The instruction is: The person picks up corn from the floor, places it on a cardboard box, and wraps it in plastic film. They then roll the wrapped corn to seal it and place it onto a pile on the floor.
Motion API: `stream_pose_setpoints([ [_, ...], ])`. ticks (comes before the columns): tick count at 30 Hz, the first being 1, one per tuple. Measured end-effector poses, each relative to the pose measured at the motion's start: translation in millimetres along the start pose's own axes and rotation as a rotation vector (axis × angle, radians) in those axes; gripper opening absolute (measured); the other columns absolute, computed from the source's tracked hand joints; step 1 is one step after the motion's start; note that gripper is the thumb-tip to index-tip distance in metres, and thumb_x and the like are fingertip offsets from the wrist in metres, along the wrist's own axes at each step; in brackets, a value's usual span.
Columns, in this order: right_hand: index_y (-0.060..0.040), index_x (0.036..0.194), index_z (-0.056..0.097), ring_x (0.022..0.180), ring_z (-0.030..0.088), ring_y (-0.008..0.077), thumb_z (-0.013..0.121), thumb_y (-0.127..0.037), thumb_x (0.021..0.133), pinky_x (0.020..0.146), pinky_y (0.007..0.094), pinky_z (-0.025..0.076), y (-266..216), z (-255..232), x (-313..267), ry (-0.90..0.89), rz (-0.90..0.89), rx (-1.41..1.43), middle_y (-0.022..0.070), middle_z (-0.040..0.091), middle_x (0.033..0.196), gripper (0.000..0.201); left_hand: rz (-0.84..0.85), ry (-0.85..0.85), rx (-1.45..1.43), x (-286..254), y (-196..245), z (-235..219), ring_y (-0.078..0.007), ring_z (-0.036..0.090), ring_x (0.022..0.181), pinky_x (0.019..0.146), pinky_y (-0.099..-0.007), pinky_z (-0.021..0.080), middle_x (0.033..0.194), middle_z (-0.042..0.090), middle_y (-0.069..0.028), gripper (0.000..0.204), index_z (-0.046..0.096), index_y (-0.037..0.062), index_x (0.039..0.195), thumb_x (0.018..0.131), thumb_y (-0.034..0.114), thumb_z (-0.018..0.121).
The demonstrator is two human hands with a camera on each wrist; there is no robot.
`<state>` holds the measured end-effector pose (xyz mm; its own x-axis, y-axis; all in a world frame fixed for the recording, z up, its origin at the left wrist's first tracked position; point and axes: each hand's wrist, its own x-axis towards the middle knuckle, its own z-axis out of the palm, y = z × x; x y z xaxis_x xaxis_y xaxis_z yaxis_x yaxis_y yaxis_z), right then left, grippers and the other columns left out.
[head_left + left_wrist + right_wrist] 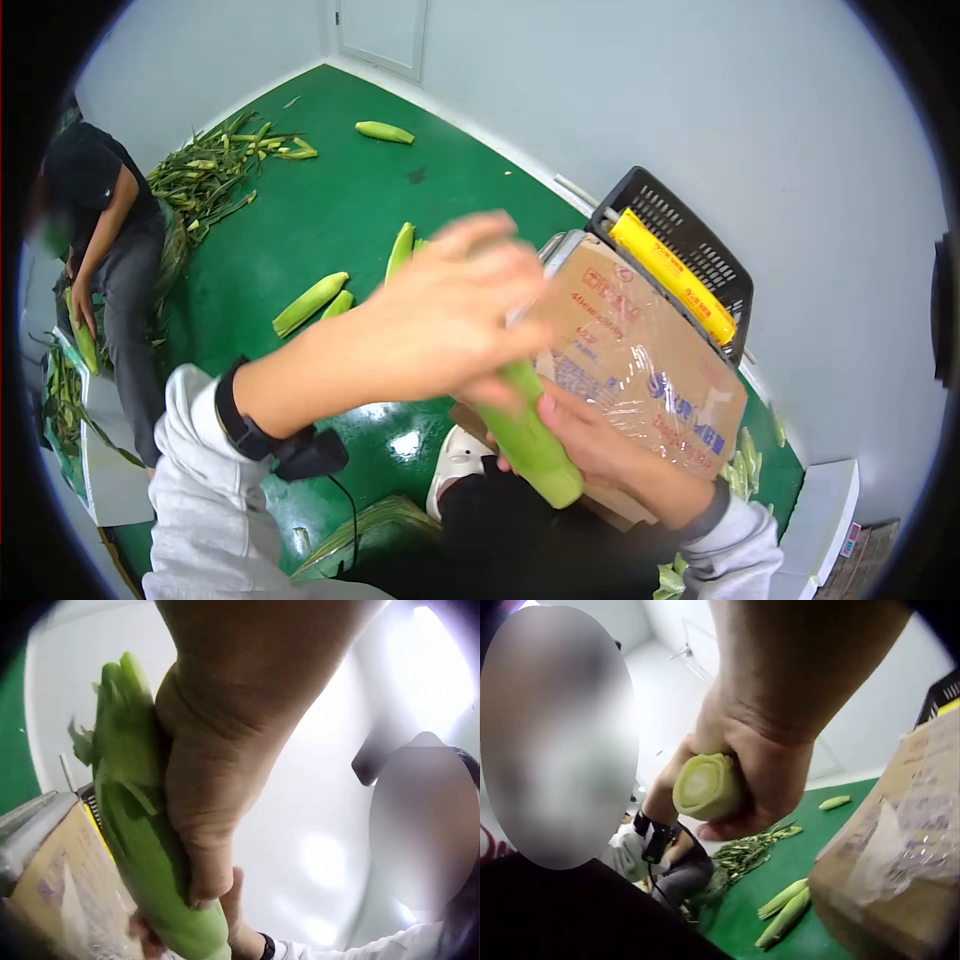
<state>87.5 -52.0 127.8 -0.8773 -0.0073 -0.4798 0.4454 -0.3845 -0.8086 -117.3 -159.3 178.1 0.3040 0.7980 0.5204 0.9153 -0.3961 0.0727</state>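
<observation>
My right hand (600,440) grips a green ear of corn (535,450) still in its husk, around its lower half. The pale cut stalk end (700,786) sticks out past that hand in the right wrist view. Over the upper end of the ear is my left hand (430,310), blurred in the head view, its fingers spread loosely away from the husk. In the left wrist view the left thumb (210,862) lies straight along the husk, with loose leaf tips (124,682) showing above. The other left fingers are hidden behind the ear there.
A plastic-wrapped cardboard box (640,370) stands before me, beside a black crate (690,240) and a yellow roll (675,275). Several ears (310,303) lie on the green floor. Stripped husks (205,180) are heaped near another person (110,220) at left.
</observation>
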Motion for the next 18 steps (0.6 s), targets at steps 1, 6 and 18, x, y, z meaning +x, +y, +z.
stream_pose_setpoints([
  [1,-0.0101,0.144,0.028,0.113,0.056,0.0243,0.042,-0.050,0.097,0.094,0.0397,0.047,13,-6,3,0.012,-0.091,0.089,0.0145,0.054,0.124,0.063,-0.104,0.159,0.062,-2,8,5,-0.0254,0.059,0.079,0.076,-0.0392,0.047,0.090,0.058,-0.0085,0.049,0.059,0.0079,0.106,0.065,0.024,0.081],
  [6,-0.0129,0.146,0.020,0.126,0.046,0.0227,0.051,-0.027,0.098,0.103,0.0421,0.041,7,-10,3,0.009,-0.300,0.443,0.0083,0.044,0.137,0.059,-0.779,0.316,-0.650,-28,71,58,-0.0196,0.057,0.066,0.055,-0.0294,0.047,0.077,0.053,-0.0090,0.043,0.049,0.0008,0.101,0.074,0.017,0.078],
  [18,-0.0083,0.141,0.025,0.124,0.048,0.0251,0.071,-0.023,0.086,0.102,0.0436,0.043,36,-47,3,-0.037,-0.194,0.457,0.0104,0.044,0.135,0.074,-0.864,0.187,-0.582,-14,75,67,-0.0171,0.067,0.071,0.067,-0.0272,0.057,0.080,0.063,-0.0090,0.027,0.056,-0.0008,0.095,0.072,0.000,0.070],
])
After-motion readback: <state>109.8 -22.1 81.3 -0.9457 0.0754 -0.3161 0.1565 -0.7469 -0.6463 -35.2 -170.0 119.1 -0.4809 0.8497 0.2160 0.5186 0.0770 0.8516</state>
